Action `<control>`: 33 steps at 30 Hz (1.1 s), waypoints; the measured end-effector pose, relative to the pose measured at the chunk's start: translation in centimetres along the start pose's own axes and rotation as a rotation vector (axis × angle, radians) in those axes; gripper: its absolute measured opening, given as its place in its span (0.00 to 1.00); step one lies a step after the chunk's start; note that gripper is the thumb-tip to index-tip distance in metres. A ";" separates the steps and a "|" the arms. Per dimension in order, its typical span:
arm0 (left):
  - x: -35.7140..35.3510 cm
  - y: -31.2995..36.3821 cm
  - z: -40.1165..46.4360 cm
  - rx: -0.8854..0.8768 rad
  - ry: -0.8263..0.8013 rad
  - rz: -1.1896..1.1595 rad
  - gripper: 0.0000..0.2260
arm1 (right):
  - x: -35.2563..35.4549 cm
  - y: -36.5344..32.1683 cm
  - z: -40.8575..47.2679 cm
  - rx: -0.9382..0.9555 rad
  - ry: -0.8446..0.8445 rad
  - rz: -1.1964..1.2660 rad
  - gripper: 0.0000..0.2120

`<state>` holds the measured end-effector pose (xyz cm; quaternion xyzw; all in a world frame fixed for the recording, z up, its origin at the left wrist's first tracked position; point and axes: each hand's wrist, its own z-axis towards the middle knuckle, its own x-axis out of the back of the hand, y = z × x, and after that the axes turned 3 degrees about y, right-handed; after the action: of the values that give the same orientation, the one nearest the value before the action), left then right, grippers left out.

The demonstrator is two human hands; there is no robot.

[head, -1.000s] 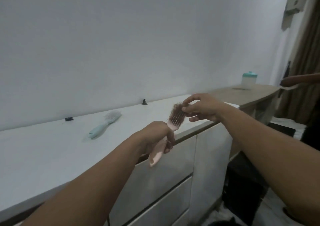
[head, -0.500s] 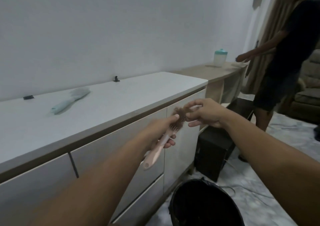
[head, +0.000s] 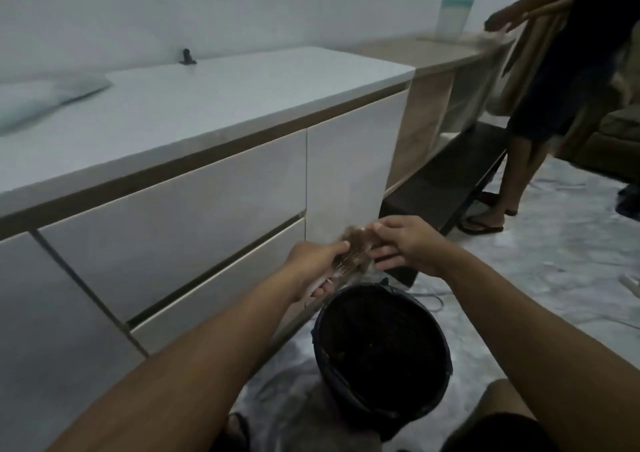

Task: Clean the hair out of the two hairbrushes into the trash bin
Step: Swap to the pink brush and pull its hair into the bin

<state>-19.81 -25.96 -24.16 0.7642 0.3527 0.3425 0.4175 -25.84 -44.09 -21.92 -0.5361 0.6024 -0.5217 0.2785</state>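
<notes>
Now that the person has turned from the worktop [head: 214, 105] and lowered both hands, the pink hairbrush [head: 341, 264] sits just above the far rim of the black trash bin [head: 381, 351], which was out of view a second ago. The left hand [head: 311, 264] grips its handle while the right hand [head: 405, 244] pinches the brown hair clump [head: 360, 240] on the bristles, so pulled hair should drop in. The teal hairbrush [head: 52, 95] lies blurred on the worktop, untouched.

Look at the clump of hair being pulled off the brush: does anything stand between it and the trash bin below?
Nothing visible does. The hair, pinched by the right hand, hangs just beyond the far rim of the open trash bin; the left hand holds the pink brush beside it.
</notes>
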 end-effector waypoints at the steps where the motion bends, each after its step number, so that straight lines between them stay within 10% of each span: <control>1: -0.5 -0.6 0.3 0.009 0.013 0.011 0.21 | -0.1 0.9 0.3 0.001 0.012 -0.011 0.13; 33: -11.2 -9.0 7.0 0.261 -0.124 0.259 0.16 | 2.4 17.8 3.0 0.000 0.221 0.010 0.11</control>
<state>-22.12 -34.35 -37.53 0.8703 0.2666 0.2971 0.2884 -30.12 -49.47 -38.83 -0.4724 0.6322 -0.5761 0.2130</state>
